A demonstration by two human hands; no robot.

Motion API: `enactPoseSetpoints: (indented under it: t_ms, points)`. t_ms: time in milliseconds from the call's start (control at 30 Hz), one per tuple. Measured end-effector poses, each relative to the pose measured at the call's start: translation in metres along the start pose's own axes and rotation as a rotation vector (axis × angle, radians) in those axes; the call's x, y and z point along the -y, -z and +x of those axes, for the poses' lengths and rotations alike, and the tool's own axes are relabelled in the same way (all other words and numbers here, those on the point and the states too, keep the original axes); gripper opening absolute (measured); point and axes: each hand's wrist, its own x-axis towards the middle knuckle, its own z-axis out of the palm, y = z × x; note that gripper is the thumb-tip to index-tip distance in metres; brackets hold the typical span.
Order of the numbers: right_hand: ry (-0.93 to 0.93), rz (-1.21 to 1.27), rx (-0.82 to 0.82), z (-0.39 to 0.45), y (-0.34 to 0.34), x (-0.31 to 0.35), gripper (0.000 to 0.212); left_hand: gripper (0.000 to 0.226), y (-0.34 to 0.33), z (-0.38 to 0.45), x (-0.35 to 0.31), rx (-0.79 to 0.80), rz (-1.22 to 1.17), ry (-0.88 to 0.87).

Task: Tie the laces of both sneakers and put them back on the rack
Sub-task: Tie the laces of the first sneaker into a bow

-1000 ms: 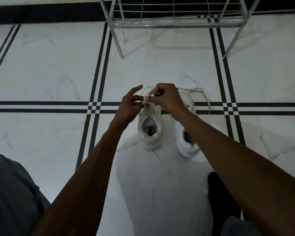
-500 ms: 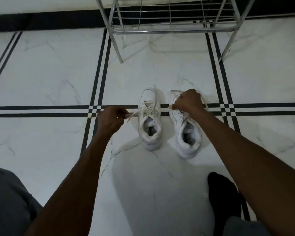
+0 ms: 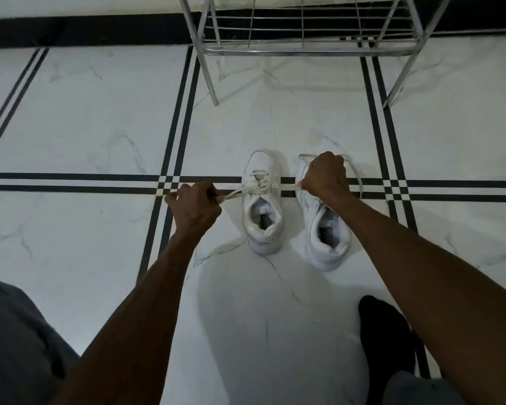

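Two white sneakers stand side by side on the marble floor, toes pointing away from me. The left sneaker [image 3: 262,211] has its white lace [image 3: 236,194] stretched out sideways to both sides. My left hand [image 3: 195,207] is fisted on the lace end to the left of that shoe. My right hand [image 3: 324,175] is fisted on the other end, hovering over the toe of the right sneaker [image 3: 324,232] and hiding part of it. Loose lace [image 3: 357,176] of the right sneaker trails beside my right hand.
A chrome wire shoe rack [image 3: 304,51] stands on the floor beyond the shoes, its legs [image 3: 212,83] at either side. A black-socked foot [image 3: 383,337] rests at lower right, and grey-trousered knees fill the lower corners. Black stripes cross the white floor.
My hands were together above the left sneaker's tongue; they have pulled apart sideways, drawing the lace taut. Over the last half second they hold almost the same spots.
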Motion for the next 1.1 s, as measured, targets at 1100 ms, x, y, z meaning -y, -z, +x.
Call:
enactPoseSetpoints:
  t_ms: [1100]
  points:
    - [0.547,-0.303,0.15,-0.026,-0.021,0.01,0.013,0.016,-0.03,-0.004,-0.023,-0.063,0.079,-0.127]
